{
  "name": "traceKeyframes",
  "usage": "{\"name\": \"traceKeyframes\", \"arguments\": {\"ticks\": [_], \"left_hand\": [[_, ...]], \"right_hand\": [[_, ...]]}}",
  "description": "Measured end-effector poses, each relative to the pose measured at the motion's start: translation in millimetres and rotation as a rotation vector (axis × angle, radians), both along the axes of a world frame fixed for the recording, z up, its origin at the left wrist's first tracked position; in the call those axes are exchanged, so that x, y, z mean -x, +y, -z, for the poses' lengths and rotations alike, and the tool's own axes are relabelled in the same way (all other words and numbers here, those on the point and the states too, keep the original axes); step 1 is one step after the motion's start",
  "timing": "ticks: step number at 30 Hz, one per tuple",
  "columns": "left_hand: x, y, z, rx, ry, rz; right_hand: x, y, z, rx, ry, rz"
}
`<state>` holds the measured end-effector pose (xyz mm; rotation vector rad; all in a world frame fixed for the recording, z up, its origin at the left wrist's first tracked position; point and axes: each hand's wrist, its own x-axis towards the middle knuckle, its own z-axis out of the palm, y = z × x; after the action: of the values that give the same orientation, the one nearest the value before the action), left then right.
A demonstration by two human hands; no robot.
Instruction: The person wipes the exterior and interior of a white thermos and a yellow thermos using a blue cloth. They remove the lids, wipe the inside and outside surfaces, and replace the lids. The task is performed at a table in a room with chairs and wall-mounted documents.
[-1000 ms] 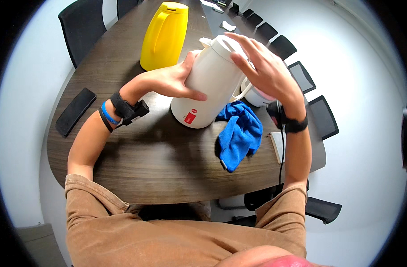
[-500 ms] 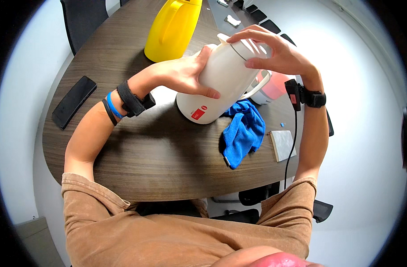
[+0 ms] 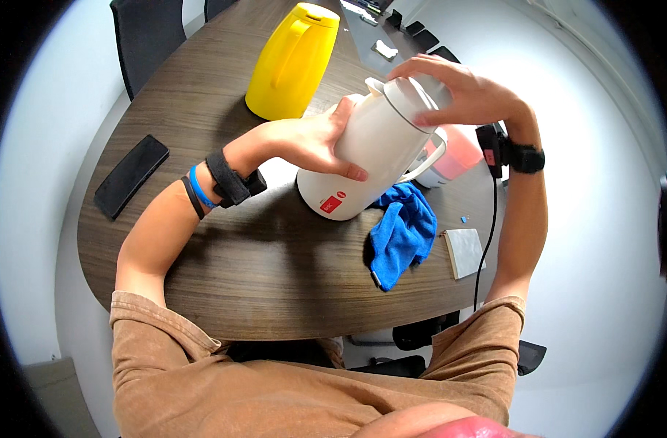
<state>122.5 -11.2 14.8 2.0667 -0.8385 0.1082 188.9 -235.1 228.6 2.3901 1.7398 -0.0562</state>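
Observation:
A white vacuum jug [image 3: 374, 146] with a red label stands on the table, its base down, leaning away to the right in the wide view. My left hand [image 3: 315, 142] is wrapped round its body from the left, thumb across the front. At the top, my right hand [image 3: 476, 91] curves over the white lid [image 3: 406, 101], thumb on the near side and fingers on the far side, slightly blurred. The jug's handle [image 3: 430, 162] sticks out to the right below that hand. A crumpled blue cloth [image 3: 403, 237] lies beside the jug's base.
A yellow jug [image 3: 290, 66] stands farther back on the wooden table [image 3: 275, 277]. At left lies a black phone [image 3: 131, 177]. A pink and white container [image 3: 450, 157] is partly behind the white jug. A small pale notebook [image 3: 465, 253] and a black cable [image 3: 487, 252] are at right.
The whole view has shifted, so the scene sits slightly lower and more to the right. My right fingers have shifted a little on the lid; my left hand keeps its hold.

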Motion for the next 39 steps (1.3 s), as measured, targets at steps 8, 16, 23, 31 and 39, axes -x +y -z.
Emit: {"name": "traceKeyframes", "arguments": {"ticks": [8,16,23,31,39], "left_hand": [[4.4,0.3,-3.0,0.003,-0.019,-0.002],[7.5,1.1,-9.8,-0.045,0.058,-0.043],[2.4,1.1,-2.3,-0.019,-0.046,-0.021],[5.4,2.0,-3.3,-0.011,0.011,-0.044],[4.2,-1.8,1.1,-0.005,-0.055,-0.063]], "right_hand": [[22.0,21.1,6.2,-0.03,0.104,0.466],[16.5,8.5,-24.1,0.014,0.134,-0.231],[27.2,7.2,4.2,-0.046,-0.102,0.249],[-2.1,-3.1,-3.2,-0.014,0.158,-0.152],[-24.4,-16.5,-31.4,-0.156,0.18,-0.197]]}}
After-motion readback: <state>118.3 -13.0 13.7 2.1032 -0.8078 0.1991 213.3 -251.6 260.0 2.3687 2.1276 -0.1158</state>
